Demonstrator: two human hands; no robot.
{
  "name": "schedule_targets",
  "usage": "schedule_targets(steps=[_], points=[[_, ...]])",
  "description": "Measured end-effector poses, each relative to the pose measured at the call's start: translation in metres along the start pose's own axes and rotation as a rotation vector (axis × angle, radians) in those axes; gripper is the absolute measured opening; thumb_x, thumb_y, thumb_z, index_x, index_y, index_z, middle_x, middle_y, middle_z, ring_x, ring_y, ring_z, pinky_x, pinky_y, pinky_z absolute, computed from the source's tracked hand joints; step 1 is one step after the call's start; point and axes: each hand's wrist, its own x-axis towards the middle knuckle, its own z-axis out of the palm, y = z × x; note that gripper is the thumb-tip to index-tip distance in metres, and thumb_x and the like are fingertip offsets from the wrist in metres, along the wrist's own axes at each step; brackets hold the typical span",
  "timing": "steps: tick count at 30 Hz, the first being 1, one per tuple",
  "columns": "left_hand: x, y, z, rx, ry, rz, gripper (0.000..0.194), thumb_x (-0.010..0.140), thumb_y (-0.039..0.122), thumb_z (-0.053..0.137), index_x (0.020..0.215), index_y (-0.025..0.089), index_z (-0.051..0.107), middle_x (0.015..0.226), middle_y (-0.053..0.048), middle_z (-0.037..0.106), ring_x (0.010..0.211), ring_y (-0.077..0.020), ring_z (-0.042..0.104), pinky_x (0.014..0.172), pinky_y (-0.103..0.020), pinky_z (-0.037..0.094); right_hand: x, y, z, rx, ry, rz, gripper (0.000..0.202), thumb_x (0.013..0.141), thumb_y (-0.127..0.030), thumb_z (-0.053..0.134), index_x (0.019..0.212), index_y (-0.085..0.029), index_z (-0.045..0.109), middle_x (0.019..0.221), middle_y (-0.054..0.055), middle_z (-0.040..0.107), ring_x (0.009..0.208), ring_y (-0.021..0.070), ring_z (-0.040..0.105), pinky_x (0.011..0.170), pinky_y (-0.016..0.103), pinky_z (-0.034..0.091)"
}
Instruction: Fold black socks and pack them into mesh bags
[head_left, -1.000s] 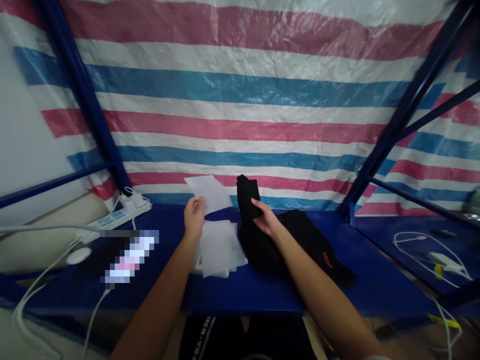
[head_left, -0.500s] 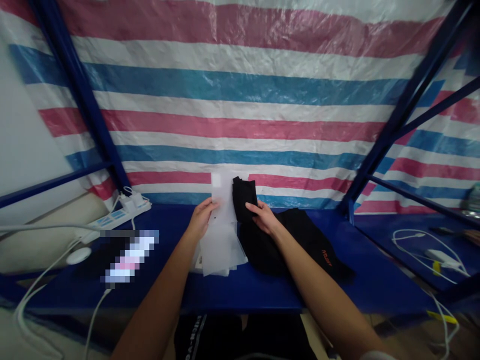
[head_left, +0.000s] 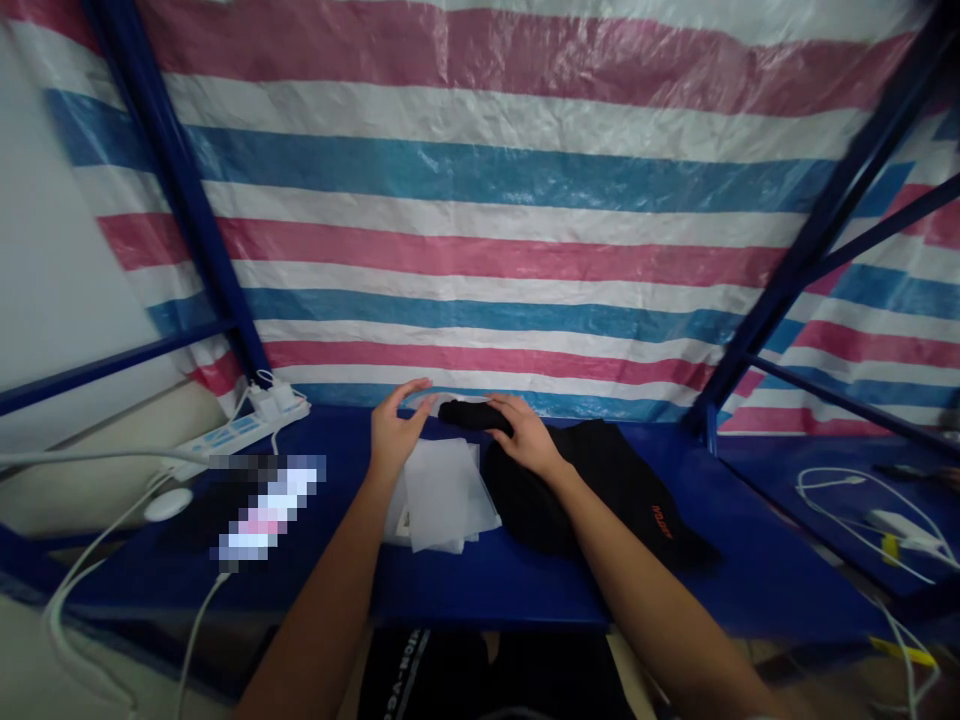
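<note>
My right hand (head_left: 525, 437) is closed round a folded black cloth item (head_left: 472, 414), seen nearly edge-on above the blue table. A translucent sheet or bag (head_left: 435, 399) shows behind and beside the cloth. My left hand (head_left: 400, 428) is at the left end of the cloth, thumb and fingers apart; a gap shows between it and the cloth. Below the hands, several whitish translucent bags (head_left: 442, 495) lie in a loose pile. Right of the pile, black fabric (head_left: 615, 480) with small orange lettering lies spread on the table, partly behind my right forearm.
At the left are a white power strip (head_left: 225, 436) with plugs, a pixelated lit screen (head_left: 274, 510) and a round white object (head_left: 168, 505). White cables (head_left: 847, 480) lie at the right. Blue frame posts (head_left: 172, 200) stand before a striped sheet (head_left: 480, 180).
The folded black cloth and the translucent bag have tipped from upright to nearly flat. My left hand's fingers have opened from their pinch on the bag.
</note>
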Motion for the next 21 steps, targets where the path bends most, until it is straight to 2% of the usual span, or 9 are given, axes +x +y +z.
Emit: schedule_targets(steps=[2, 5, 10, 12, 17, 21], points=[[-0.001, 0.004, 0.000, 0.058, -0.115, 0.058, 0.028, 0.091, 0.042, 0.080, 0.113, 0.025, 0.082, 0.120, -0.010, 0.079, 0.118, -0.0284, 0.072, 0.112, -0.043, 0.052, -0.002, 0.004, 0.000, -0.084, -0.048, -0.037, 0.056, 0.097, -0.017, 0.066, 0.152, -0.022, 0.058, 0.153, 0.015, 0.061, 0.143, 0.0324, 0.055, 0.123, 0.056, 0.041], [-0.002, 0.005, 0.001, 0.070, -0.244, 0.058, 0.020, 0.096, 0.042, 0.074, 0.103, 0.026, 0.085, 0.110, -0.008, 0.081, 0.107, -0.0277, 0.075, 0.102, -0.041, 0.056, -0.002, 0.005, -0.002, -0.149, -0.085, -0.066, 0.059, 0.096, -0.015, 0.064, 0.155, -0.021, 0.054, 0.156, 0.016, 0.058, 0.145, 0.0333, 0.053, 0.124, 0.059, 0.039], [-0.001, -0.004, 0.000, 0.149, -0.211, 0.046, 0.017, 0.095, 0.041, 0.074, 0.098, 0.028, 0.084, 0.105, -0.007, 0.081, 0.101, -0.0278, 0.074, 0.096, -0.040, 0.056, 0.003, -0.010, -0.011, -0.150, -0.111, -0.143, 0.064, 0.095, -0.014, 0.065, 0.157, -0.025, 0.053, 0.169, 0.012, 0.045, 0.158, 0.0340, 0.038, 0.129, 0.063, 0.031], [-0.001, -0.006, -0.002, 0.185, -0.246, 0.071, 0.016, 0.096, 0.039, 0.072, 0.097, 0.029, 0.084, 0.102, -0.007, 0.081, 0.099, -0.0274, 0.074, 0.096, -0.040, 0.055, 0.005, -0.019, -0.014, -0.129, -0.145, -0.190, 0.067, 0.093, -0.013, 0.066, 0.157, -0.026, 0.053, 0.171, 0.009, 0.043, 0.161, 0.0340, 0.034, 0.129, 0.063, 0.031], [0.001, -0.007, -0.005, 0.227, -0.456, 0.089, 0.017, 0.096, 0.040, 0.070, 0.093, 0.030, 0.084, 0.100, -0.006, 0.081, 0.097, -0.0280, 0.074, 0.097, -0.042, 0.055, 0.008, -0.033, -0.014, -0.108, -0.240, -0.260, 0.082, 0.088, -0.005, 0.063, 0.164, -0.030, 0.046, 0.166, 0.007, 0.051, 0.160, 0.0330, 0.036, 0.128, 0.062, 0.036], [0.003, -0.004, -0.007, 0.258, -0.536, 0.112, 0.018, 0.095, 0.040, 0.070, 0.091, 0.030, 0.084, 0.099, -0.006, 0.082, 0.096, -0.0281, 0.074, 0.098, -0.042, 0.054, 0.007, -0.034, -0.008, -0.088, -0.260, -0.268, 0.081, 0.088, -0.006, 0.063, 0.164, -0.029, 0.045, 0.160, 0.008, 0.057, 0.156, 0.0327, 0.041, 0.127, 0.060, 0.038]])
